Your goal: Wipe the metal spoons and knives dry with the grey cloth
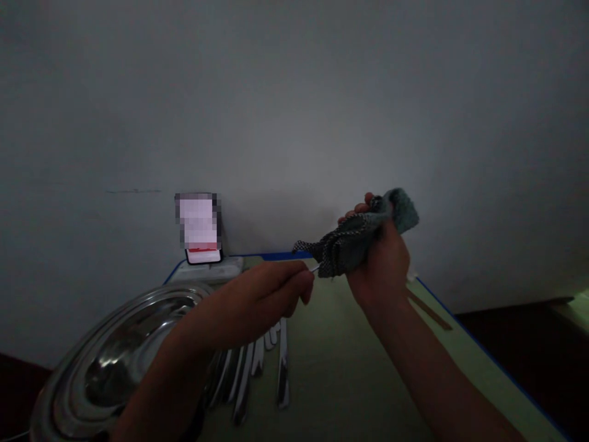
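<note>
— Which step is this?
— Wiping, I'd judge. The right hand [383, 265] is clenched around a grey-blue cloth [354, 240], held up above the tabletop [340, 368]. The left hand [271, 291], fingers closed, pinches the bare end of a thin metal utensil [315, 268]; its other end is buried in the cloth.
— Anything else about?
— More cutlery [257, 362] lies in a row beneath the left wrist, beside a steel dish [115, 356].
— What does a next move call for?
— Probably a steady pinch as metal slides through the cloth.

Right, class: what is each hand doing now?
Left hand: closed on a thin silver metal utensil.
Right hand: closed around a grey-teal woven cloth, wrapped over that utensil's end.
</note>
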`<action>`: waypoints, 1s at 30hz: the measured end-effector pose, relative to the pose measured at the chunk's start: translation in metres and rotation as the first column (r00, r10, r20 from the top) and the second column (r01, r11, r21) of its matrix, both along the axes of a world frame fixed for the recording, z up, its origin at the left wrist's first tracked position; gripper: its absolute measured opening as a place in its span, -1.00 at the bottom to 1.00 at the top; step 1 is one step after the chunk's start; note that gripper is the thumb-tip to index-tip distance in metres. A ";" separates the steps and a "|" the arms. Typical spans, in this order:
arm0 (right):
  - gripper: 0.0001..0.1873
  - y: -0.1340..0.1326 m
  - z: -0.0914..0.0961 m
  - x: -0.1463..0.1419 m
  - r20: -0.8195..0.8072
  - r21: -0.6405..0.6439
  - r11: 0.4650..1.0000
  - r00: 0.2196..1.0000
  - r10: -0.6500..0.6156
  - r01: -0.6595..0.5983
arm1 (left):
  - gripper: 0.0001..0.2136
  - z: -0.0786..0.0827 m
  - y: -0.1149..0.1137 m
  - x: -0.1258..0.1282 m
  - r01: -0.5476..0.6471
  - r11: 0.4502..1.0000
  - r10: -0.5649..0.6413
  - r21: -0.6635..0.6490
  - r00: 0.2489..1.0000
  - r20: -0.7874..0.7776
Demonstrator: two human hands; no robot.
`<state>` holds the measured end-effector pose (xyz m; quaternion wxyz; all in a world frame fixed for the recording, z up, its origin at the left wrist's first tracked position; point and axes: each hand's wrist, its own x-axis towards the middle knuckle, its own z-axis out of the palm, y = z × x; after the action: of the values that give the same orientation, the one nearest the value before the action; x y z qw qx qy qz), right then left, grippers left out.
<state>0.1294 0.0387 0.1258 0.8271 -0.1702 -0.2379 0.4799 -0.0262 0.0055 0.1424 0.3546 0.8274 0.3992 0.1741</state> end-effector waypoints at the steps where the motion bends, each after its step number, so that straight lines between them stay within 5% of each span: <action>1: -0.80 0.001 -0.003 -0.002 -0.007 -0.025 0.999 1.000 -0.022 0.022 | -0.70 -0.001 0.001 0.001 -0.014 1.000 0.015 0.026 1.000 -0.021; 10: -0.70 0.010 -0.013 -0.007 0.061 -0.017 0.997 0.995 -0.079 0.080 | -0.73 -0.009 0.001 0.011 -0.059 0.993 0.063 0.105 0.997 -0.040; 21: -0.66 0.015 -0.024 -0.013 0.115 -0.200 0.979 0.992 0.057 -0.033 | -0.73 -0.015 0.007 0.016 -0.124 0.976 0.143 0.181 0.985 -0.094; 26: -0.77 0.014 -0.027 -0.019 0.074 -0.195 0.978 0.993 0.095 -0.079 | -0.73 -0.013 0.010 0.015 -0.137 0.974 0.154 0.182 0.985 -0.082; 30: -0.83 0.011 -0.025 -0.024 0.096 -0.166 0.958 0.963 0.252 -0.234 | -0.71 -0.011 0.012 0.010 -0.138 0.969 0.164 0.205 0.980 -0.116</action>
<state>0.1054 0.0495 0.1011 0.7311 -0.2301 -0.2672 0.5840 -0.0163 0.0177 0.1312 0.2300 0.8351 0.4647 0.1839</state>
